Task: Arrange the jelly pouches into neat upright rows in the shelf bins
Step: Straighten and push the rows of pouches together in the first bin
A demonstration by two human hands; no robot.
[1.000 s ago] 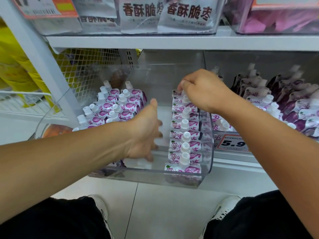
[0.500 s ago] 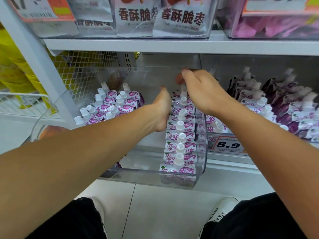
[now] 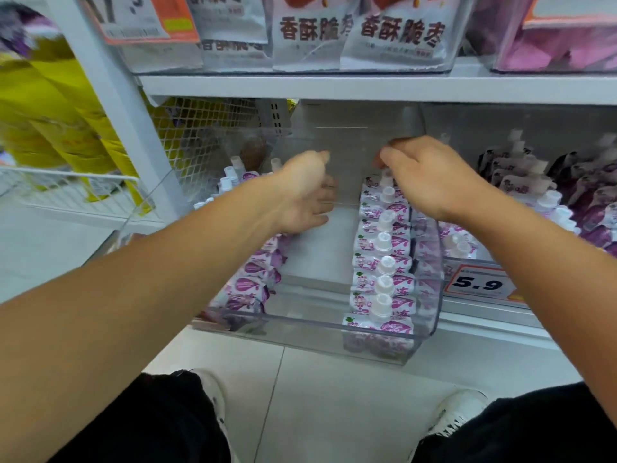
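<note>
**Clear shelf bin, partly stocked with jelly pouches**

A clear bin (image 3: 430, 315) is seen pulled forward from the shelf (image 3: 367, 86). A row of upright pouches (image 3: 384, 262) is lined along its right wall; a second group (image 3: 250, 282) is massed at the left. The right hand (image 3: 430, 178) is curled over the rearmost caps; the left hand (image 3: 303, 192) is held open in the empty middle. A price tag (image 3: 480, 284) reads 5.9.

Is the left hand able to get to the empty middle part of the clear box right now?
Probably yes. The left hand is already inside the clear bin, right beside the bare middle strip. Nothing lies between them; the pouch rows stand to either side.
</note>
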